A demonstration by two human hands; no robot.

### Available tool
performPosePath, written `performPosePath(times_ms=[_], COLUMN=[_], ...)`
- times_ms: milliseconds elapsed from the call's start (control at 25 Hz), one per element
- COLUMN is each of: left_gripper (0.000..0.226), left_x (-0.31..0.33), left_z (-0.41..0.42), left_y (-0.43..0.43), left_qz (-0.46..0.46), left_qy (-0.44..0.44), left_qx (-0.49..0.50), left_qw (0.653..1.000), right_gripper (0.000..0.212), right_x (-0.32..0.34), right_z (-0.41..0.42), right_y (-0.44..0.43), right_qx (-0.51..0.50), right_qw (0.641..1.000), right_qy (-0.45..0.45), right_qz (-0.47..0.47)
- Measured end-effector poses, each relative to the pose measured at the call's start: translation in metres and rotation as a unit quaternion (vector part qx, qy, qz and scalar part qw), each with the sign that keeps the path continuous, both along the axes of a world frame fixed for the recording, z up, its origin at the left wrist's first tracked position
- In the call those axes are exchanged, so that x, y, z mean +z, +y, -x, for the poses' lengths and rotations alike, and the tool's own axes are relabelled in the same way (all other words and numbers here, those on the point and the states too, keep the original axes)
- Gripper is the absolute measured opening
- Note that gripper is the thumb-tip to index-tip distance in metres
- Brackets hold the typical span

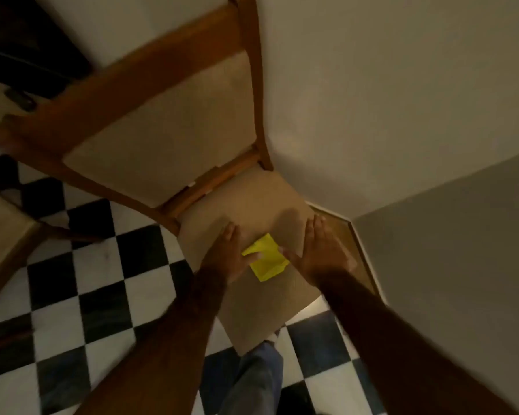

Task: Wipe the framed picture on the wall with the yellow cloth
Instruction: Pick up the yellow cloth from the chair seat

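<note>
A folded yellow cloth (266, 258) lies flat on the beige seat of a wooden chair (252, 202). My left hand (226, 254) rests on the seat at the cloth's left edge, its thumb on the cloth. My right hand (321, 250) lies at the cloth's right edge, fingers straight, its thumb tip touching the cloth. Neither hand has lifted the cloth. No framed picture is in view.
The chair's padded back (168, 130) leans towards a pale wall (372, 85), which meets a second wall in a corner at the right. Black and white checkered floor (102, 280) spreads left and below. A second chair's seat (3, 235) shows at the left edge. My trouser leg (252, 381) is below.
</note>
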State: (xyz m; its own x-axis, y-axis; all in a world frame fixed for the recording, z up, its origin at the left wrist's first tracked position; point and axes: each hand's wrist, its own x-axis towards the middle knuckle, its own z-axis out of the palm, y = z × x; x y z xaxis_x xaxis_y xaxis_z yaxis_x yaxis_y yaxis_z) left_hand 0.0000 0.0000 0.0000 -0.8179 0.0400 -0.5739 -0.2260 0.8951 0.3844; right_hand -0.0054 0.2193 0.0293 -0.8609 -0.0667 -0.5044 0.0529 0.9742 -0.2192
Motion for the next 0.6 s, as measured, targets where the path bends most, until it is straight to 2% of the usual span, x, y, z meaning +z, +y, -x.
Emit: performPosePath(times_ms=[160, 280, 400, 480, 600], left_gripper=[0.084, 0.071, 0.048, 0.032, 0.029], left_x=[-0.067, -0.100, -0.111, -0.111, -0.099], left_z=[-0.016, -0.025, -0.025, -0.019, -0.016], left_y=[0.015, 0.022, 0.023, 0.022, 0.015], left_qz=[0.015, 0.012, 0.014, -0.018, -0.092], left_qy=[-0.032, -0.012, 0.026, 0.034, -0.003], left_qx=[0.038, 0.091, 0.125, 0.157, 0.227], left_qw=[0.999, 0.996, 0.992, 0.987, 0.969], right_gripper=[0.098, 0.082, 0.061, 0.053, 0.055], right_x=[-0.084, -0.129, -0.143, -0.143, -0.132], right_z=[-0.012, -0.022, -0.026, -0.024, -0.011], right_y=[-0.010, -0.027, -0.041, -0.042, -0.026], right_qx=[-0.050, -0.112, -0.155, -0.144, -0.217], right_qw=[0.991, 0.982, 0.978, 0.980, 0.950], right_qy=[-0.105, -0.094, -0.057, -0.052, -0.133], right_qz=[0.065, 0.119, 0.124, 0.127, 0.184])
